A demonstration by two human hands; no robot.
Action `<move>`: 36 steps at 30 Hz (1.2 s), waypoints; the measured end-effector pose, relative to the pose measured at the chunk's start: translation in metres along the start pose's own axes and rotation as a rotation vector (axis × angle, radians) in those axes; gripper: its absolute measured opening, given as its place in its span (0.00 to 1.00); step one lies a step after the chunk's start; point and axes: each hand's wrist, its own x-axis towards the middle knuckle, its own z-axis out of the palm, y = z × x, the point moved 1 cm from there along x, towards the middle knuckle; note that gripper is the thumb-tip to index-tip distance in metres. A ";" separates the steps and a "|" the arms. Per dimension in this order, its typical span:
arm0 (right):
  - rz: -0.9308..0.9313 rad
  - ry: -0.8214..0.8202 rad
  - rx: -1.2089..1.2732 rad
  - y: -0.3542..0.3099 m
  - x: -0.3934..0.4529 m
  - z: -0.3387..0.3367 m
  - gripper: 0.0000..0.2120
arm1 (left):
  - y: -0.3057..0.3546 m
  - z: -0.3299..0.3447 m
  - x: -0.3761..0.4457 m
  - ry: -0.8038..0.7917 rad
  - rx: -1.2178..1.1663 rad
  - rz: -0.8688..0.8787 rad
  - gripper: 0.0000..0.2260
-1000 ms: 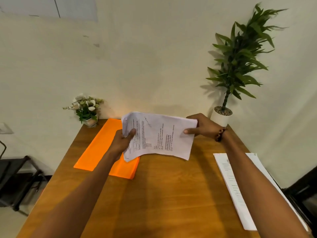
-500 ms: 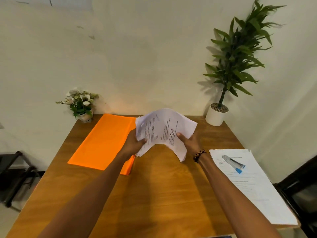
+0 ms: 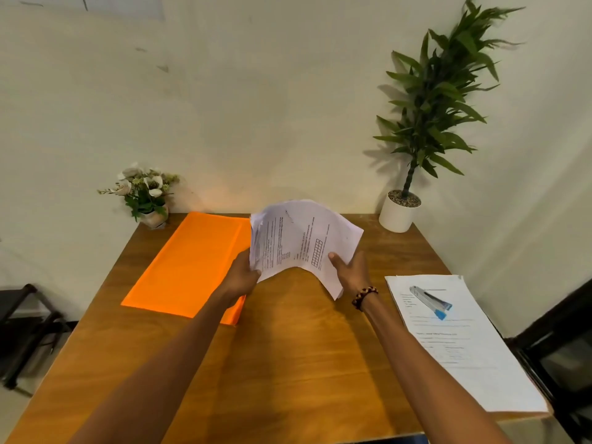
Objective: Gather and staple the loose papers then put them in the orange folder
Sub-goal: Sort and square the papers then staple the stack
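A bundle of printed white papers (image 3: pixel 301 238) is held up above the middle of the wooden table (image 3: pixel 288 363), bowed upward between both hands. My left hand (image 3: pixel 243 277) grips its left edge. My right hand (image 3: pixel 350 270) grips its lower right part, thumb on top. The orange folder (image 3: pixel 189 267) lies flat and closed on the table's left half, just left of my left hand. Another white sheet (image 3: pixel 464 354) lies at the table's right edge, with a silver and blue stapler (image 3: pixel 431 301) resting on its far end.
A small pot of white flowers (image 3: pixel 145 195) stands at the back left corner. A tall green plant in a white pot (image 3: pixel 400 211) stands at the back right. Dark furniture sits on the floor at left (image 3: pixel 22 325) and right (image 3: pixel 563 354).
The hands have drawn the papers nearer and closer together, so the bundle now arches upward. My right hand slid from the far right edge to the lower right corner.
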 end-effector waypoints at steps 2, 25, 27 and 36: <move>0.006 0.021 0.011 -0.001 -0.002 -0.001 0.14 | 0.000 -0.001 -0.001 0.009 -0.044 -0.006 0.24; 0.149 -0.394 0.156 0.012 -0.014 -0.047 0.21 | -0.003 -0.037 -0.022 -0.028 -0.276 -0.007 0.19; 0.092 -0.338 0.096 0.008 -0.014 -0.048 0.16 | 0.002 -0.039 -0.018 0.067 -0.364 0.044 0.16; -0.028 -0.153 0.051 -0.003 -0.016 -0.052 0.26 | 0.018 -0.023 -0.012 0.076 -0.334 0.148 0.16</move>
